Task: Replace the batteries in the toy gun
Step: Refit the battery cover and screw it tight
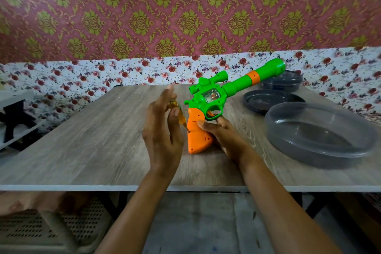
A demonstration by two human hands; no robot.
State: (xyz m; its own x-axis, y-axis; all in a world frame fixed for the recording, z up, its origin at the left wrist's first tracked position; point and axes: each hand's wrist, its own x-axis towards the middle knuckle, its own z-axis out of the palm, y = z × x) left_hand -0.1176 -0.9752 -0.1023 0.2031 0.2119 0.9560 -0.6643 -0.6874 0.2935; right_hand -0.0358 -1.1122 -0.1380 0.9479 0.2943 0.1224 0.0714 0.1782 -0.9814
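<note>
From the head view we see the toy gun standing on its orange grip on the counter, barrel tilted up to the right. The right hand has its fingers clamped on the grip. The left hand holds an amber-handled screwdriver against the grip, its other fingers spread. Three dark dishes lie at right.

Glossy plastic toy gun (green, orange) — matt wood-grain table.
</note>
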